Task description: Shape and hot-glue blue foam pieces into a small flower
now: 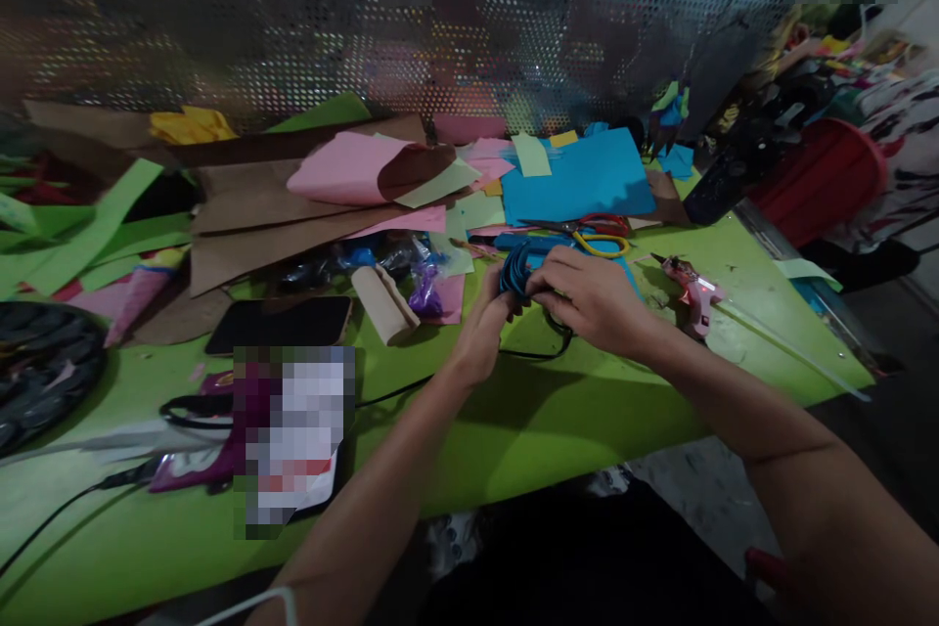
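My left hand (484, 328) is closed around the lower left side of a coil of dark blue cord (515, 269), held just above the green table. From the other side, my right hand (587, 293) has its fingers bent against the coil; the fingertips are partly hidden. A black cable (539, 353) loops beneath both hands. Scissors (602, 244) with yellow and red handles lie right behind the right hand. Off to its right is a pink glue gun (696, 298) with a small red light and a long clear glue stick (788, 347).
A cardboard tube (385, 305), a dark phone (283, 325) and a purple power strip (198, 460) lie to the left on the green table (411, 460). Blue sheets (579, 176), pink paper (352, 168) and brown paper (249, 235) pile up before a perforated metal panel (293, 20).
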`<state>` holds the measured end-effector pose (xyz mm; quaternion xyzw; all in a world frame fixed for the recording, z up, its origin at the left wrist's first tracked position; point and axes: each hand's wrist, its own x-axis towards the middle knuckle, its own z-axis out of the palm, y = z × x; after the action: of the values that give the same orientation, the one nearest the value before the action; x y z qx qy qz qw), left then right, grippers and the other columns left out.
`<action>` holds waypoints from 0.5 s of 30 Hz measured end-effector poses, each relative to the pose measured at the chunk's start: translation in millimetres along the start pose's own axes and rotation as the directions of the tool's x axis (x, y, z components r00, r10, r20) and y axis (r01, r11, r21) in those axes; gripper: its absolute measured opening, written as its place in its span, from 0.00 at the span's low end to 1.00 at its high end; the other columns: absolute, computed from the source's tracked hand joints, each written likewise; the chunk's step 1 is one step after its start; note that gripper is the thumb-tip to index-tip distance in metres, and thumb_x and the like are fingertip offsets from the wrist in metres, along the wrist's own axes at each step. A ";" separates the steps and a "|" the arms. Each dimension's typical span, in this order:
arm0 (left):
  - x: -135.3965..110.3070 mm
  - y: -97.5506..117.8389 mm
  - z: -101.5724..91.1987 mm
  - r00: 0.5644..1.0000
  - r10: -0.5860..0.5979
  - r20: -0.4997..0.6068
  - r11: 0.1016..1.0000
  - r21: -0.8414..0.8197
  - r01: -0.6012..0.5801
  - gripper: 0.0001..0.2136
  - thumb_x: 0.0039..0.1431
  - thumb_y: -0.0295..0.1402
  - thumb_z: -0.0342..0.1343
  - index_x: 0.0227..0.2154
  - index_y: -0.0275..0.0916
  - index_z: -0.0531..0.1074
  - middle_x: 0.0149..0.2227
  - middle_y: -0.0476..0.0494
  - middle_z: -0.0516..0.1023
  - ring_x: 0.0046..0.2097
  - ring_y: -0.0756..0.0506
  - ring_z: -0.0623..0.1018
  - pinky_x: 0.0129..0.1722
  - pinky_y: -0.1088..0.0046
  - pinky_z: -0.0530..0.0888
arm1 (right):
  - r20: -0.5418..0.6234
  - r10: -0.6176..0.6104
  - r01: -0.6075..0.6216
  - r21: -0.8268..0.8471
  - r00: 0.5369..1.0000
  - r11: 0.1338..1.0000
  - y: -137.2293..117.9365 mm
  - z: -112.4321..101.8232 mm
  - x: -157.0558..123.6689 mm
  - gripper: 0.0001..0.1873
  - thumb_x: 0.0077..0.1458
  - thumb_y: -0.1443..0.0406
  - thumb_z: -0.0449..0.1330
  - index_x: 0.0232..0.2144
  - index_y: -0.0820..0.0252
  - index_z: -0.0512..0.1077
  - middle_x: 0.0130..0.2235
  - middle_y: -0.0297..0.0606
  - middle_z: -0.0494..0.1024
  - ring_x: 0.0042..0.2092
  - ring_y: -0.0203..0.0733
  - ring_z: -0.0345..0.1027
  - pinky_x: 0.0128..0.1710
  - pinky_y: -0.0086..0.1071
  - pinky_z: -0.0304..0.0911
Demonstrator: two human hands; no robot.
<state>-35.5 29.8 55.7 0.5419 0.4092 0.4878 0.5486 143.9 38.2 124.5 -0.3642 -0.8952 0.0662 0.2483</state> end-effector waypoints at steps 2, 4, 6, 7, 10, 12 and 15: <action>0.7 -1.1 -1.1 1.000 -0.009 -0.009 1.000 -0.020 0.009 0.14 0.56 0.40 0.48 0.45 0.42 0.65 0.33 0.48 0.70 0.34 0.47 0.68 0.35 0.68 0.65 | -0.047 -0.002 0.006 0.082 0.999 0.997 2.1 -3.6 0.0 0.07 0.65 0.67 0.58 0.39 0.57 0.77 0.40 0.41 0.78 0.41 0.43 0.70 0.39 0.33 0.61; 1.1 -2.3 -2.5 1.000 -0.012 -0.007 0.999 -0.044 0.011 0.16 0.57 0.41 0.48 0.46 0.41 0.65 0.33 0.48 0.72 0.33 0.47 0.68 0.35 0.67 0.65 | -0.114 0.015 0.002 0.150 0.993 0.989 4.3 -8.6 -0.1 0.07 0.64 0.66 0.59 0.39 0.56 0.78 0.39 0.40 0.79 0.42 0.43 0.71 0.40 0.33 0.64; 1.1 -3.3 -3.9 1.000 -0.005 0.012 0.998 -0.067 0.005 0.17 0.57 0.43 0.49 0.46 0.41 0.65 0.33 0.47 0.73 0.34 0.47 0.69 0.35 0.67 0.65 | -0.164 0.044 -0.013 0.185 0.985 0.983 6.3 -13.3 -0.5 0.07 0.64 0.66 0.59 0.38 0.56 0.78 0.38 0.40 0.80 0.41 0.43 0.72 0.41 0.34 0.65; 1.0 -3.6 -4.5 1.000 0.000 0.021 0.997 -0.083 0.001 0.17 0.58 0.43 0.49 0.46 0.40 0.66 0.34 0.46 0.74 0.34 0.47 0.70 0.35 0.67 0.65 | -0.178 0.053 -0.017 0.196 0.983 0.981 7.2 -15.1 -0.7 0.06 0.63 0.66 0.60 0.37 0.56 0.78 0.38 0.40 0.80 0.41 0.42 0.72 0.40 0.33 0.65; 1.3 -3.0 -5.4 0.999 0.000 0.032 0.988 -0.152 0.005 0.19 0.58 0.46 0.51 0.47 0.39 0.66 0.35 0.45 0.75 0.34 0.46 0.71 0.34 0.68 0.65 | -0.189 0.065 -0.022 0.220 0.980 0.975 10.4 -16.9 -1.4 0.05 0.62 0.67 0.61 0.36 0.56 0.79 0.37 0.39 0.81 0.39 0.41 0.73 0.39 0.33 0.65; 2.2 -1.5 -5.7 0.999 -0.010 0.035 0.981 -0.195 0.017 0.20 0.57 0.47 0.52 0.47 0.39 0.66 0.35 0.44 0.76 0.34 0.46 0.72 0.33 0.68 0.65 | -0.187 0.076 -0.030 0.237 0.979 0.971 12.7 -15.9 -1.8 0.05 0.62 0.66 0.62 0.35 0.56 0.79 0.36 0.39 0.81 0.39 0.41 0.73 0.39 0.33 0.65; 3.6 1.1 -6.0 0.998 -0.020 0.066 0.975 -0.221 0.034 0.21 0.56 0.48 0.54 0.48 0.39 0.66 0.35 0.44 0.76 0.33 0.46 0.72 0.32 0.68 0.66 | -0.186 0.095 -0.043 0.266 0.978 0.963 15.6 -13.5 -2.1 0.05 0.62 0.66 0.62 0.35 0.57 0.79 0.36 0.39 0.81 0.39 0.41 0.73 0.39 0.33 0.66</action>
<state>-40.8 34.4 56.6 0.4869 0.3421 0.5055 0.6248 161.5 47.3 130.7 -0.3645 -0.8364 0.1553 0.3788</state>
